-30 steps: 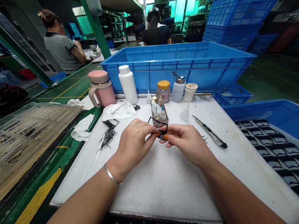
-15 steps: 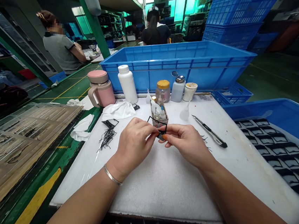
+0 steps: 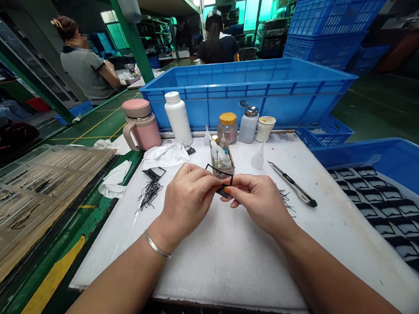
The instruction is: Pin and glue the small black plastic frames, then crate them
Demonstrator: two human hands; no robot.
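- Since a moment ago, the two hands and the frame point(image 3: 220, 170) have edged a touch left; nothing else has shifted.
- Strips point(image 3: 149, 193) lie loose on the mat point(image 3: 229, 262), near the left hand point(image 3: 186, 199).
- The left hand's thumb and fingers are pinched tight on the frame's left end.
- The frame, thin and black, hangs just above the mat, between both hands.
- The right hand point(image 3: 257, 198) has its fingertips closed on the frame's right end.
- A cutter point(image 3: 292, 184) lies on the mat, apart from that hand.
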